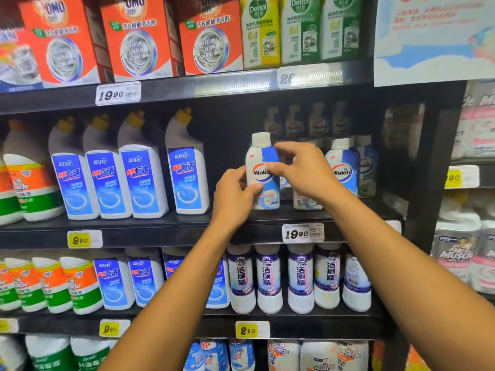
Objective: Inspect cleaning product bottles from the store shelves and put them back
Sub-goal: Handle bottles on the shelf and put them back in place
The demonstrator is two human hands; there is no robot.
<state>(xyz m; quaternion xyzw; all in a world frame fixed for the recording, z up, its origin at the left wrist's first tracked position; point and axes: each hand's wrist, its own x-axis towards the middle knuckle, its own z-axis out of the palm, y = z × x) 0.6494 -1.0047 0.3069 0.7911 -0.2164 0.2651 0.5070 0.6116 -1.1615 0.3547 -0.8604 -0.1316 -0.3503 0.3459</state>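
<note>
Both forearms reach up from bottom of frame. Left hand fingers curled on lower left side of Walch bottle; right hand fingers pinch its upper right. Bottle upright at frame centre, base on middle shelf, another Walch bottle right of it.

The white-and-blue plastic Walch bottle has a smooth, glossy wrap label and a matt white cap. The black shelf looks like matt painted metal, its paper price tags under shiny clear covers. The orange cardboard OMO boxes above have a slight sheen.
</note>
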